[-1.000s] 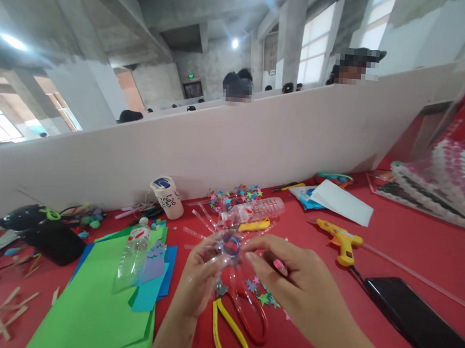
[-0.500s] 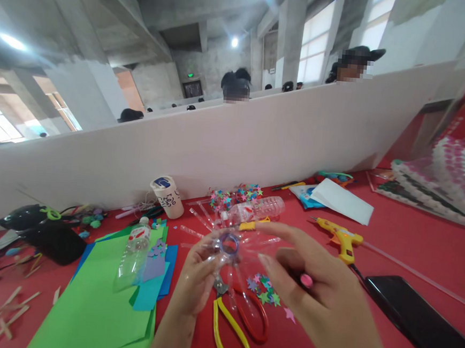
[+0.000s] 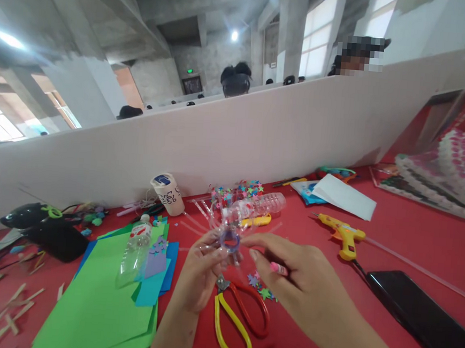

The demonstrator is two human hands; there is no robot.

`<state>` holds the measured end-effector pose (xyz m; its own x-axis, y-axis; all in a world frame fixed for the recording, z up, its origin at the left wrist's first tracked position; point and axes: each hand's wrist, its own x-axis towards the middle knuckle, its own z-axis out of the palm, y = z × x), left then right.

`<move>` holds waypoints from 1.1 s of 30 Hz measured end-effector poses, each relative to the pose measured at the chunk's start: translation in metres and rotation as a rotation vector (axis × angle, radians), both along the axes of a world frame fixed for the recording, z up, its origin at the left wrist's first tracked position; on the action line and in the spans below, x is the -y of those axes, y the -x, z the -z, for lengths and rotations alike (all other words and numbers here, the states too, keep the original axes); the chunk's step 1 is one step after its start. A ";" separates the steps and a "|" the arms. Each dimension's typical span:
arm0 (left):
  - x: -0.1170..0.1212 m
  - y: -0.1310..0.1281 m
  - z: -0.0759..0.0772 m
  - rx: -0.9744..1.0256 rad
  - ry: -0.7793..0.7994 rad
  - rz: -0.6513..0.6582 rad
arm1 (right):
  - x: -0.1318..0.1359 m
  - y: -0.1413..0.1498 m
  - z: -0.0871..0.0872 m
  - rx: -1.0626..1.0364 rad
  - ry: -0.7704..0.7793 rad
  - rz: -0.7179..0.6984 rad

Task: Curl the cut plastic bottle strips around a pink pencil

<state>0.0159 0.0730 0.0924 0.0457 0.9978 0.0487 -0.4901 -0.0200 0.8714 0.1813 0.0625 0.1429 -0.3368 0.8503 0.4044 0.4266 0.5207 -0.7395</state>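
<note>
My left hand [image 3: 199, 270] is closed on a clear plastic bottle top [image 3: 229, 239] that is cut into splayed strips, with a blue ring at its neck. My right hand [image 3: 288, 280] reaches in from the right, its thumb and forefinger pinched at a strip beside the blue ring. A small pink thing [image 3: 278, 268] is tucked in the right hand's fingers. Directly beneath both hands lie scissors [image 3: 237, 316] with one yellow and one red handle, and a few paper stars [image 3: 261, 287].
Green and blue paper sheets [image 3: 102, 298] with a clear bottle [image 3: 135, 249] lie at the left. A second bottle [image 3: 254, 207], a paper cup [image 3: 168, 193], a yellow glue gun [image 3: 342, 236] and a black phone [image 3: 418, 317] surround the hands. A white partition [image 3: 235, 142] bounds the red table; people sit beyond.
My right hand pulled back toward me with fingers spread, then returned to the cut bottle top and pinched at it. The left hand kept its hold and rose slightly.
</note>
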 end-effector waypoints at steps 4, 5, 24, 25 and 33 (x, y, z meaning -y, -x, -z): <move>0.000 -0.001 -0.001 -0.021 -0.033 -0.035 | -0.002 0.004 0.004 0.046 0.006 0.083; 0.000 -0.002 -0.001 -0.027 -0.036 -0.048 | -0.003 0.005 0.005 0.048 0.008 0.092; 0.004 0.003 -0.007 0.074 0.038 -0.012 | 0.002 -0.018 -0.009 -0.142 -0.331 0.060; 0.003 0.004 -0.007 0.083 0.045 -0.002 | 0.002 -0.017 -0.008 -0.128 -0.361 0.052; 0.006 0.007 -0.007 0.179 0.061 0.050 | 0.002 -0.015 -0.007 -0.230 -0.386 0.115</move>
<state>0.0087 0.0675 0.0998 0.0918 0.9958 -0.0005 -0.6362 0.0590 0.7692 0.1967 0.0606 0.1497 -0.1133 0.6491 0.7522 0.3452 0.7357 -0.5828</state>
